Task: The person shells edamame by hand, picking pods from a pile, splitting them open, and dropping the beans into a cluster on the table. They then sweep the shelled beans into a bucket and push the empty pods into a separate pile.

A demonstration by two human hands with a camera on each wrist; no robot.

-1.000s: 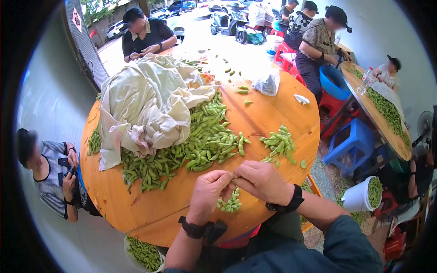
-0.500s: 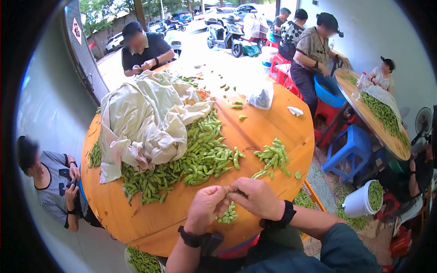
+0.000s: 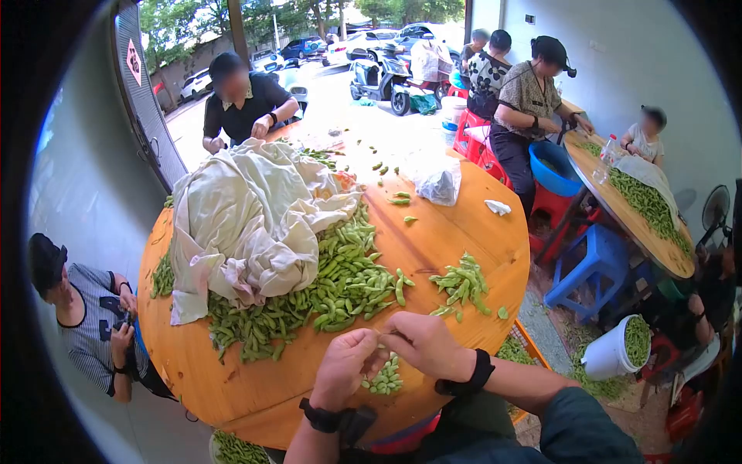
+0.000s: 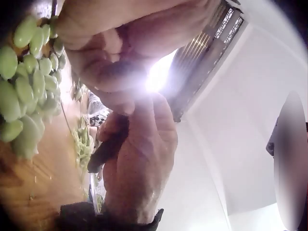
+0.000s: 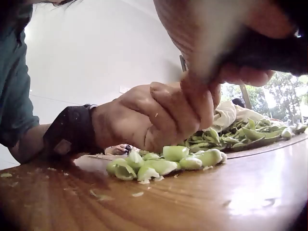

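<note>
Item 1: small heap of shelled beans (image 3: 384, 377), on the near part of the round wooden table (image 3: 209, 387), loosely gathered under the hands; pale crumbs beside it.

Item 2: right hand (image 3: 427, 344), 2 o'clock of the heap; fingers curled, pinching a dark slim piece (image 4: 107, 151), probably a pod, though shadow hides detail.

Item 3: left hand (image 3: 344, 367), 10 o'clock; fingers curled, tips meeting the right hand's; whether anything sits between them cannot be told.

Item 4: main pile of pods (image 3: 340, 267), 11 o'clock; whole, partly under a cream cloth (image 3: 247, 224).

Item 5: side cluster of pods (image 3: 464, 282), between 1 and 2 o'clock, apart from the main pile.

Progress, as judged: early. The shelled lot is a modest handful; nearly all the pods on the table remain.

Containers. Orange crate (image 3: 533, 340), past the table edge between 2 and 3 o'clock: green matter, pods or husks. White bucket (image 3: 607, 357), 3 o'clock, on the floor, tilted in view: green to the brim. Second pail (image 3: 212, 451), 8 o'clock, cut by the frame: green pods or husks. Blue basin (image 3: 553, 183), between 1 and 2 o'clock, far off: contents unclear. Plastic bag (image 3: 437, 184), between 12 and 1 o'clock: contents unclear.
</note>
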